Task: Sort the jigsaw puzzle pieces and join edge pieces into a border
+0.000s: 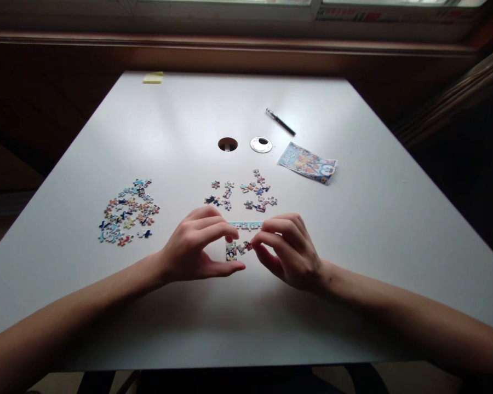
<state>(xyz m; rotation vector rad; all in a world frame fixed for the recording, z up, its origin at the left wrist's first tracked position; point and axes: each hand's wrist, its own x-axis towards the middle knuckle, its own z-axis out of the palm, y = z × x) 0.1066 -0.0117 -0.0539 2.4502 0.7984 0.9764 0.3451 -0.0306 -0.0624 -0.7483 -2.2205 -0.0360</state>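
My left hand [201, 243] lies around the left side of a partly joined jigsaw puzzle [231, 253], its thumb and fingers apart. A light-blue strip of joined pieces [246, 225] forms the puzzle's top edge and runs between both hands. My right hand [287, 249] pinches a small dark and pink puzzle piece [247, 246] between thumb and index finger, right beside the joined pieces. Part of the puzzle is hidden behind my fingers. Just beyond my hands lie several loose puzzle pieces [261, 189] in small groups.
A larger heap of loose pieces [129, 213] spreads at the left. Behind are a round hole [227, 144] in the white table [181, 120], its silver cover [261, 145], a black pen [281, 122] and a colourful printed sheet [308, 162]. Yellow sticky notes [153, 77] lie at the far edge.
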